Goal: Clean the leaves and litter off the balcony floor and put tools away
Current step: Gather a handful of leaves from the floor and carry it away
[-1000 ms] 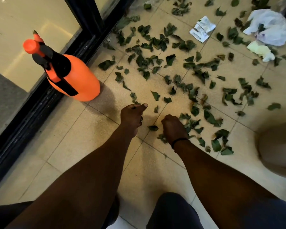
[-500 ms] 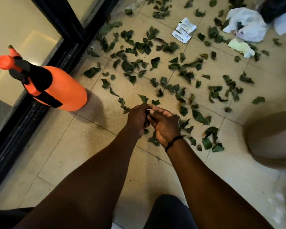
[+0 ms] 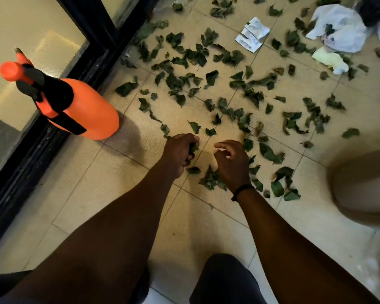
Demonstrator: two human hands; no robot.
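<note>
Leaves [image 3: 208,80]: green, torn and curled, lay scattered over the tiled balcony floor [image 3: 86,194] from the centre out to 12 and 2 o'clock; a small clump sat just below the right hand.
Left hand [image 3: 180,153]: at centre, fingers curled round a few dark leaf pieces, held just above the tiles.
Right hand [image 3: 230,163]: just beside the left at 3 o'clock of it, fingers loosely bent and spread, holding nothing; a dark band circled the wrist.
Spray bottle [image 3: 75,106]: orange with black pump head, stood at 9 o'clock against the black door frame [image 3: 53,137].
Paper scrap [image 3: 251,34]: white, printed, creased, lay at 1 o'clock.
White plastic bag [image 3: 338,27]: crumpled, lay at 2 o'clock, a pale yellow wad [image 3: 329,60] touching its lower edge.
Round tan object [image 3: 364,185]: blurred, at 3 o'clock; kind not discernible.
</note>
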